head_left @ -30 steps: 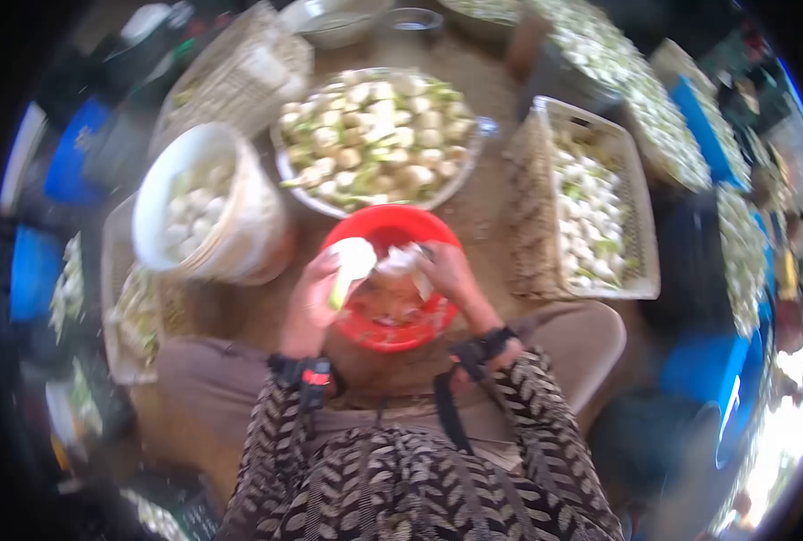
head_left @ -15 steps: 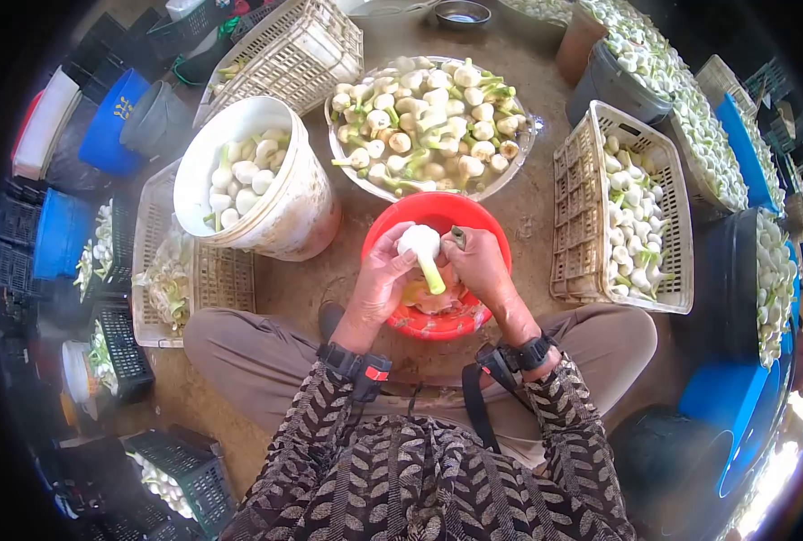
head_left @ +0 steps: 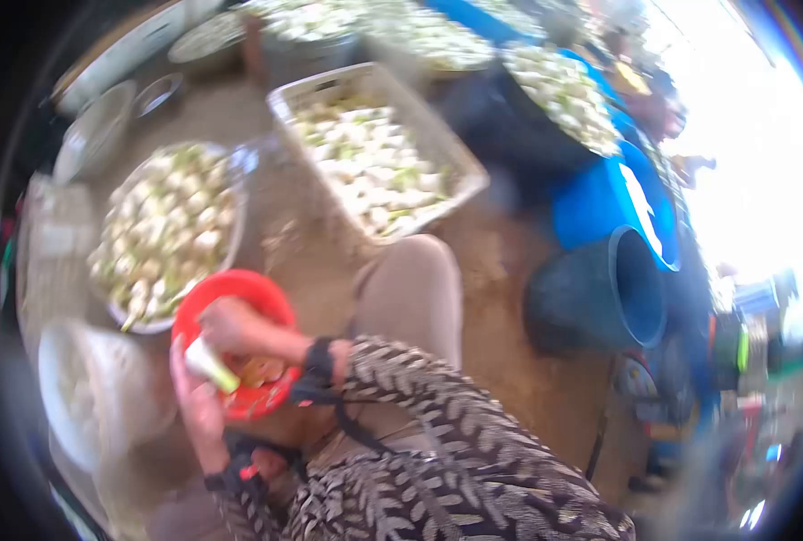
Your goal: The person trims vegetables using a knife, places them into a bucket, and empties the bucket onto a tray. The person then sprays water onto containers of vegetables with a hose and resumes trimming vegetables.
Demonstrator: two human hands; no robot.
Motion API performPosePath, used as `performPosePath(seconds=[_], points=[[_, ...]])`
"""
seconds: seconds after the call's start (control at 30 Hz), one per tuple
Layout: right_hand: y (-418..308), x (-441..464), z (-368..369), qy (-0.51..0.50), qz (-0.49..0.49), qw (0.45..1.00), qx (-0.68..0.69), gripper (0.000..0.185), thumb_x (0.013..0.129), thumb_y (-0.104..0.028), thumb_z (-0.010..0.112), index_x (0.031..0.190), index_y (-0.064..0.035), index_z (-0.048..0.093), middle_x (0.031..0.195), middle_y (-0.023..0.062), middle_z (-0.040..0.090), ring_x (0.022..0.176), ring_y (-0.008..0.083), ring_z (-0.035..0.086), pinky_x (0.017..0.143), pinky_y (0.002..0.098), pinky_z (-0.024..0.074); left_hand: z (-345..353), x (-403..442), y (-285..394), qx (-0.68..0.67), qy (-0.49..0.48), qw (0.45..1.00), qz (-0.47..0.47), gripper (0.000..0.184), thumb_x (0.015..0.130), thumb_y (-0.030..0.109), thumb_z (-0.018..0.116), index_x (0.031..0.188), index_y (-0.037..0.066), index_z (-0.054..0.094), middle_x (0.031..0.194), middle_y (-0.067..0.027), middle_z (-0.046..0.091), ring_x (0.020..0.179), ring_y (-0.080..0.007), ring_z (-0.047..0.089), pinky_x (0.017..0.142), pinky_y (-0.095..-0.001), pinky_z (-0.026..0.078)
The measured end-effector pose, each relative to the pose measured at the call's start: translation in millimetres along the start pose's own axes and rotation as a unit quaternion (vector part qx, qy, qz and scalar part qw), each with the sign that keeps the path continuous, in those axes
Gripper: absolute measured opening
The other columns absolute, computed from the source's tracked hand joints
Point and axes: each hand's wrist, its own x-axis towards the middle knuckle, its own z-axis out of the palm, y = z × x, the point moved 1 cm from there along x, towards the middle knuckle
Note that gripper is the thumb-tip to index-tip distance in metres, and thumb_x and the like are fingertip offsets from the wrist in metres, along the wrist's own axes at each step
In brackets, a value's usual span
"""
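Observation:
A peeled white bulb with a short green stem (head_left: pixel 210 364) is held over the red basin (head_left: pixel 278 301). My left hand (head_left: pixel 196 397) is closed round its lower left side. Against the upper side of the bulb lies my right hand (head_left: pixel 232 326), its fingers bent together; blur hides whether it grips the bulb or something small. Peelings (head_left: pixel 262 371) lie inside the basin. Just above the basin is a wide round bowl heaped with bulbs (head_left: pixel 163 225).
A white bucket (head_left: pixel 104 388) stands at the left. Beyond my knee is a cream crate (head_left: pixel 469 180) of white bulbs. A dark tub (head_left: pixel 568 311) and a blue tub (head_left: pixel 586 203) stand at the right. Further heaps of bulbs (head_left: pixel 559 95) line the back.
The view has swung to the right, so the basin, bowl and bucket now appear further left. My right hand has come over the top of the bulb, which stays in my left hand.

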Motion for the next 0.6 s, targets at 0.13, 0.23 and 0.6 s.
performPosePath(seconds=[0.13, 0.23, 0.6], points=[[7, 0, -1, -0.009, 0.043, 0.984, 0.171, 0.016, 0.079, -0.008, 0.052, 0.078, 0.0011, 0.065, 0.076, 0.016, 0.066, 0.065, 0.023, 0.063, 0.058, 0.0354, 0.0492, -25, 9, -23, 0.099, 0.01, 0.993, -0.056, 0.071, 0.068, 0.001, 0.06, 0.134, 0.001, 0.034, 0.123, -0.01, 0.049, 0.113, -0.019, 0.05, 0.099, -0.0332, 0.039], [-12, -3, -25, -0.045, 0.145, 0.947, 0.282, 0.018, 0.079, -0.011, 0.053, 0.075, 0.0029, 0.062, 0.064, 0.0169, 0.061, 0.057, 0.0195, 0.059, 0.05, 0.0359, 0.0445, -25, 6, -12, 0.384, 0.039, 0.919, 0.081, 0.077, 0.062, -0.003, 0.065, 0.133, 0.002, 0.035, 0.125, -0.0123, 0.048, 0.114, -0.0231, 0.049, 0.097, -0.0351, 0.04], [-21, -20, 5, -0.07, 0.12, 0.978, 0.154, 0.017, 0.077, -0.012, 0.056, 0.069, 0.0032, 0.056, 0.052, 0.0104, 0.048, 0.049, 0.0145, 0.049, 0.048, 0.0326, 0.0409, -56, 5, -15, -0.135, 0.254, 0.958, -0.003, 0.042, 0.092, 0.042, 0.045, 0.111, 0.005, 0.053, 0.095, -0.0109, 0.063, 0.085, -0.0192, 0.06, 0.075, -0.0302, 0.048]])
